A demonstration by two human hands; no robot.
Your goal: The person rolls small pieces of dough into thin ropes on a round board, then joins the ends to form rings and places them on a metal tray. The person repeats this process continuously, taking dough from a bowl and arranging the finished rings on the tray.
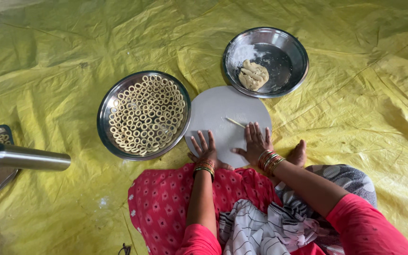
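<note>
Under both sets of fingers lay a round grey board (216, 111) on the yellow sheet (62, 61). Left hand (205, 152) flat on the board's near edge, fingers (200, 141) spread, gripping nothing. Right hand (257, 141) also flat, fingers (255, 131) slightly fanned, palm down. A thin dough strip (235, 122) lay just beyond the right fingertips; contact could not be judged. Left of the left fingers, touching the board's rim, sat a steel plate (106, 120) filled with small dough rings (145, 113). Beyond the right fingers, a floured steel bowl (294, 49) held a dough lump (253, 75). Well left of the fingers lay a steel cylinder (22, 157).
</note>
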